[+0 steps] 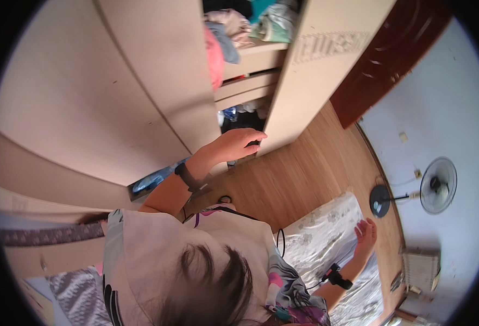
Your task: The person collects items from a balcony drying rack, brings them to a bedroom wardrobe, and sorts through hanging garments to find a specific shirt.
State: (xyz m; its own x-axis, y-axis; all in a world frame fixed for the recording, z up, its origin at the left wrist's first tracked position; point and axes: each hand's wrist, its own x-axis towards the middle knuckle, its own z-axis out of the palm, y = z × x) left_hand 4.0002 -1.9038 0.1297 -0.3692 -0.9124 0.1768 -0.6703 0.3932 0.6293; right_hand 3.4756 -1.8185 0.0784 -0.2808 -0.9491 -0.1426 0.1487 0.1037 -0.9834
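Observation:
My left hand (237,143) reaches to the free edge of an open wardrobe door (304,77). Its thumb and fingers are apart, and the fingertips overlap the door's edge; whether they touch it I cannot tell. Behind this hand, the wardrobe's lower compartment (245,120) holds dark cloth and a blue plastic bag (230,114). Folded clothes (274,24) lie on the shelf above, and a pink garment (214,61) hangs over its left side. My right hand (365,235) is out to the right, fingers spread and holding nothing, above a bed with a pale patterned cover (321,228).
A standing fan (438,185) is by the wall at right, its round base (380,201) on the wood floor (300,163). At upper right is a dark red door (390,57). Closed wardrobe panels (101,93) rise at left, with a blue plastic-wrapped thing (158,179) beneath.

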